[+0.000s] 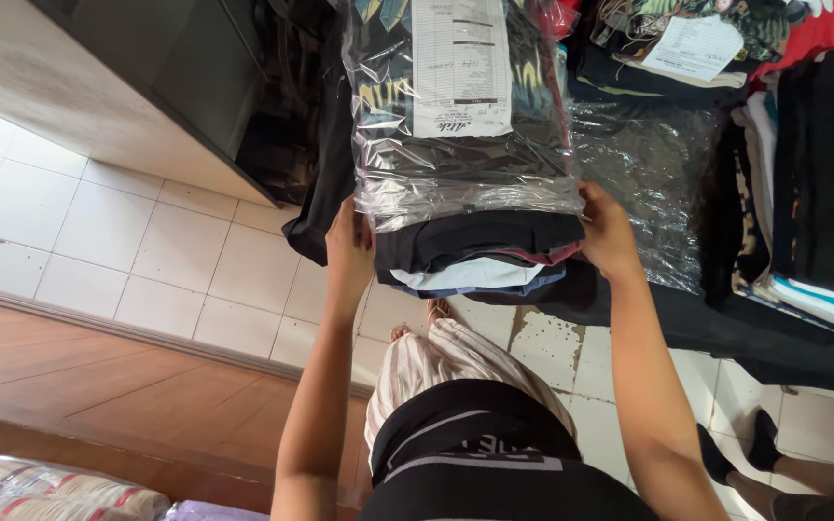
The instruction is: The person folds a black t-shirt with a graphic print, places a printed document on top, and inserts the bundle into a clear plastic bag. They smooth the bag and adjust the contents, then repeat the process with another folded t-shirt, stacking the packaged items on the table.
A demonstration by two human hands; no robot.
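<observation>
A stack of folded garments is shown partly sheathed in a clear plastic bag, with a white paper slip visible under the film on top. The stack is gripped at its near end from both sides: the left hand is closed against the left edge of the bag mouth, and the right hand is closed against the right edge, each holding film and cloth together. The lowest dark, white and blue layers are seen protruding from the open mouth, above a white tiled floor. Further bagged and folded clothes are laid to the right, just beside the stack, and a second person's dark shoes appear at lower right. Several risks are judged likely: the protruding layers could slide out and drop to the tiles if the bundle were tilted toward the body; the thin film could be torn at the mouth if pulled unevenly; the neat folds could be skewed by one-sided pressure.
</observation>
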